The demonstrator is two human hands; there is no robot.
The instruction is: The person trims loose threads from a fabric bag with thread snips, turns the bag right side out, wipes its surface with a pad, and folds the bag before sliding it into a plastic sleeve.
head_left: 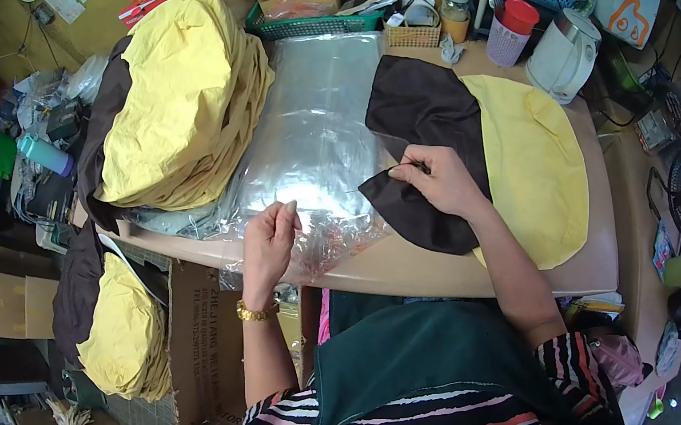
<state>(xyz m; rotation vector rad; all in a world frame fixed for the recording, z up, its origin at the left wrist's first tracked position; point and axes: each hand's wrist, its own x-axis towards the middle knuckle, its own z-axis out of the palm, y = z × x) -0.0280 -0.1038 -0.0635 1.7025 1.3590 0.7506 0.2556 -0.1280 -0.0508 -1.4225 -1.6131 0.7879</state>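
Note:
On the right half of the table lies a flat fabric piece, part dark brown cloth (422, 104), part pale yellow cloth (534, 171). My right hand (436, 181) pinches the edge of the dark brown part, lifting a small corner at its left side. To the left, my left hand (271, 240) is closed, thumb against fingers, above the clear plastic bags (302, 147). Whatever it grips is too small to make out; a faint thin line seems to run from it toward the cloth. A gold watch (258, 310) is on the left wrist.
A tall pile of yellow and brown fabric pieces (170, 106) stands at the back left. More hang beside an open cardboard box (197, 353). Along the back are a green basket (318, 25), a jar (455, 11), a red cup (517, 16) and a white kettle (564, 55).

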